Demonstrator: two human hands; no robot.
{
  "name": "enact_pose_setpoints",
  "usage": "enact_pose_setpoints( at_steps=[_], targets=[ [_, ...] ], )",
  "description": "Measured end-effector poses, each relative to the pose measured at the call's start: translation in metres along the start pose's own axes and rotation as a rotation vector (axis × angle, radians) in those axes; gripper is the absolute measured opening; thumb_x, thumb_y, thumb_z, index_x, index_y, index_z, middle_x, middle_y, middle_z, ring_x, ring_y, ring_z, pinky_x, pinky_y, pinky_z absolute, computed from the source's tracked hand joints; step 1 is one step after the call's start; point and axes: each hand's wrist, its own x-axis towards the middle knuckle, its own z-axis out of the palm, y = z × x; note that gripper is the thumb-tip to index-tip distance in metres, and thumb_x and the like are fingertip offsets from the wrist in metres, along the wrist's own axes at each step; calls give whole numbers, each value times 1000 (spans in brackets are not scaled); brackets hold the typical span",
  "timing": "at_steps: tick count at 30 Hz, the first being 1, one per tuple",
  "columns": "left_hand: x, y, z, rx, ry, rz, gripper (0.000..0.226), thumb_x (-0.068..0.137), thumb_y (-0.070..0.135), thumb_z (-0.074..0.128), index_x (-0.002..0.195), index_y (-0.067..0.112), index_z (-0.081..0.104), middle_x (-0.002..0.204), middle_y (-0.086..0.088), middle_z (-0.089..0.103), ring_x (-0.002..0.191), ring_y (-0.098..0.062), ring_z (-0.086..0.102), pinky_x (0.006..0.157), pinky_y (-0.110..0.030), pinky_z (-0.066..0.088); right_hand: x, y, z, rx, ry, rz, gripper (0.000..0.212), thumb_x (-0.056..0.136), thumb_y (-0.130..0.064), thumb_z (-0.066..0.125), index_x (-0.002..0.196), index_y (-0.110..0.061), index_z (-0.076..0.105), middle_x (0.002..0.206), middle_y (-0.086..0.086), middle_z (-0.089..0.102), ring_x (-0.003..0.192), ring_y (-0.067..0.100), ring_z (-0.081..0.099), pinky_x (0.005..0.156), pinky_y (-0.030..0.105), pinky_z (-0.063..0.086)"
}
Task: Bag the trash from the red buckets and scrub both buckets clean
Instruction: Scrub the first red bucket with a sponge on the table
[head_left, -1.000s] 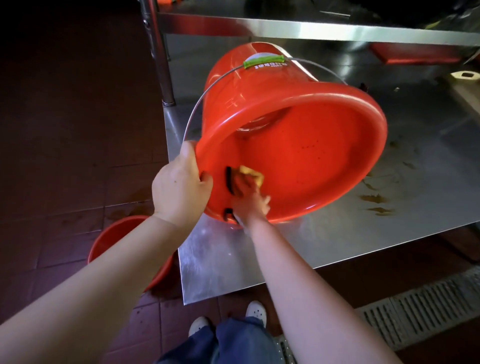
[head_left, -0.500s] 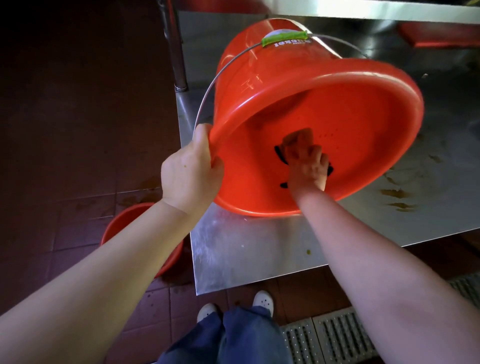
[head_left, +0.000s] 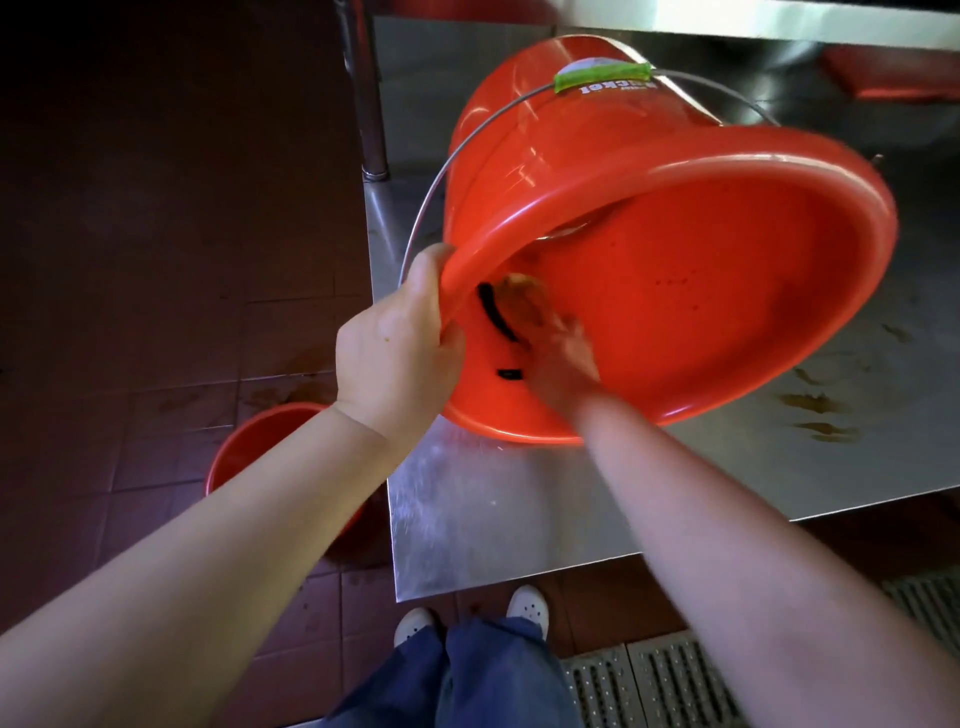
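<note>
Right grip (head_left: 558, 353) has shifted left inside the tilted bucket (head_left: 727, 291), grasping a sponge (head_left: 522, 301). Left grip (head_left: 397, 353) clenches the bucket's rim (head_left: 467, 257) over the desk (head_left: 493, 509).

Stained steel table (head_left: 493, 519), dark tiled floor (head_left: 156, 312), drain grate (head_left: 649, 686), white shoes (head_left: 527, 605).

Tilted plastic bucket (head_left: 701, 312): bright orange-red, black marks inside
Handle sleeve (head_left: 602, 78): lime green
Scrubbing sponge (head_left: 524, 301): yellow-brown
Round floor bucket, lower left (head_left: 249, 447): red
Steel bench (head_left: 493, 519): silver-grey, brown stains
Tiled floor (head_left: 156, 260): dark red-brown grid
</note>
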Motion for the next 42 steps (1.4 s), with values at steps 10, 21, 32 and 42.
enact_pose_setpoints(
  at_steps=[10,21,32,42],
  targets=[
    [-1,-9,6,-30,23,-24,51,68,0,56,113,18,42,63,12,41,44,-14,37,49,-19,27,48,5,4,-218,123,512,49,99,-18,35,147,-27,29,157,7,17,125,38,33,99,42,30],
    [6,-8,6,0,32,52,47,70,3,53,108,23,35,63,11,40,42,-15,35,45,-16,23,83,4,14,71,-9,75,65,87,-33,61,144,-41,31,156,0,21,133,35,28,108,46,27],
    [6,-15,8,-46,46,9,52,67,1,52,108,27,34,59,10,41,44,-18,36,49,-23,30,110,3,11,76,-6,534,59,93,-41,48,147,-30,27,158,5,13,139,38,19,108,45,22],
    [7,-14,-1,-14,-1,0,38,71,5,59,107,10,49,60,9,43,43,-15,35,46,-19,24,-3,-49,15,639,2,48,57,86,-26,58,137,-45,42,151,-7,35,128,23,41,105,43,36]
  ],
)
